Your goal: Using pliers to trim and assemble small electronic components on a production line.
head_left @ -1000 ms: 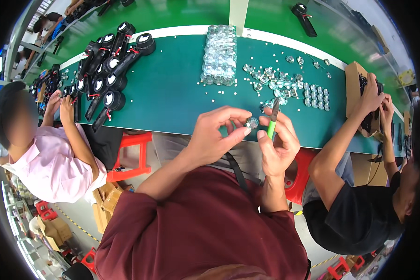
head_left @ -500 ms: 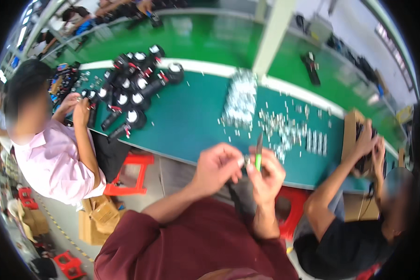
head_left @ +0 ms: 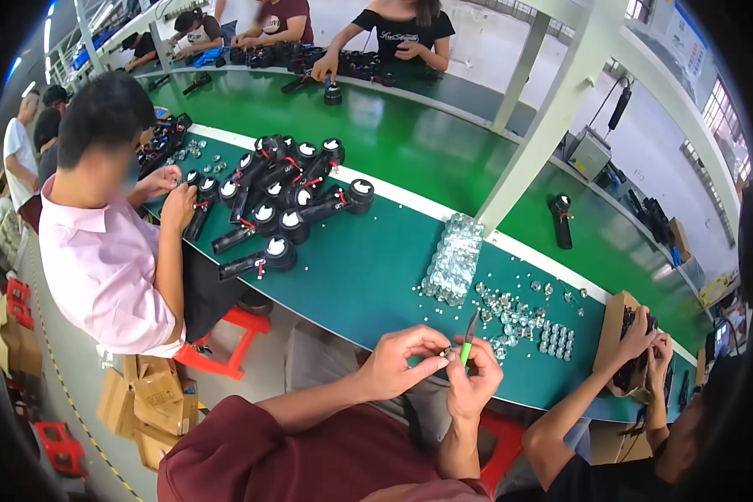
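My left hand [head_left: 403, 364] pinches a small shiny metal part [head_left: 448, 353] between thumb and fingertips, just above the table's near edge. Beside it, my right hand [head_left: 474, 383] grips a slim tool [head_left: 467, 341] with a bright green handle and a narrow, dark pointed tip aimed up and away. My right thumb and fingers meet the metal part too, partly hiding it. Beyond my hands lie loose, similar-looking silver round parts [head_left: 510, 318]. Several stand in neat rows [head_left: 556, 340] to the right, and a clear-wrapped stack [head_left: 452, 261] of them rests behind.
Black handheld devices [head_left: 280, 251] with round white-topped heads pile up at left on the green table [head_left: 335, 293]. A pink-shirted person [head_left: 113, 268] works there. Another person's arms [head_left: 590, 376] reach into a cardboard box [head_left: 612, 335] at right. A white post [head_left: 544, 125] rises behind the stack.
The view has tilted up, so the table and things sit lower and people across the green belt show. My hands keep hold of the metal part and the green-handled tool.
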{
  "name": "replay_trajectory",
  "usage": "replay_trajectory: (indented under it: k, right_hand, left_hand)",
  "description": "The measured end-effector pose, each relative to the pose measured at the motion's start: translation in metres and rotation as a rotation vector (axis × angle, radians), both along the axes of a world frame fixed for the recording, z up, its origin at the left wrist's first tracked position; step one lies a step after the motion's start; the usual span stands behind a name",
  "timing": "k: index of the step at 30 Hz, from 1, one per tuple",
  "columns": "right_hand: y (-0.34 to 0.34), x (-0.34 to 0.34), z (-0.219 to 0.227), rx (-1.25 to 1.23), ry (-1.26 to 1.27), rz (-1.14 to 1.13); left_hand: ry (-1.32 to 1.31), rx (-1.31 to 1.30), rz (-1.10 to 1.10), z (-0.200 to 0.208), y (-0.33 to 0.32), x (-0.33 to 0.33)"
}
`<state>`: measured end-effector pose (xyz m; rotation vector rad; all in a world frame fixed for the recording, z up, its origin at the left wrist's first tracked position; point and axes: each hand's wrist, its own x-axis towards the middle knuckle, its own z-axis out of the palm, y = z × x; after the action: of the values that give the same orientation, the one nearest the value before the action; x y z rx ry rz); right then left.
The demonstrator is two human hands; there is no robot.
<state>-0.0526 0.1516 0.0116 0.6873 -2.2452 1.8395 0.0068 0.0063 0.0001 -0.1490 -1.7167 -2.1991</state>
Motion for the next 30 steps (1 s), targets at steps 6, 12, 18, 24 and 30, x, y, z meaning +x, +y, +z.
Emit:
replay_trajectory:
  k: [6, 12, 18, 24, 30]
  right_hand:
    - [-0.001, 0.003, -0.003, -0.075, -0.122, 0.074]
    - [0.008, 0.002, -0.002, -0.167, -0.235, 0.09]
    - [0.01, 0.01, 0.001, -0.146, -0.244, 0.158]
    - [0.004, 0.013, 0.005, -0.098, -0.202, 0.207]
    - [0.002, 0.015, 0.011, -0.031, -0.101, 0.225]
  left_hand:
    - [0.154, -0.344, 0.002, 0.005, -0.014, 0.002]
    - [0.027, -0.26, 0.097, 0.004, -0.022, 0.012]
    - [0.046, 0.231, 0.026, -0.006, -0.025, 0.011]
    - [-0.07, 0.279, -0.038, -0.002, -0.03, 0.013]
    - [0.015, 0.255, 0.027, 0.002, -0.031, 0.01]
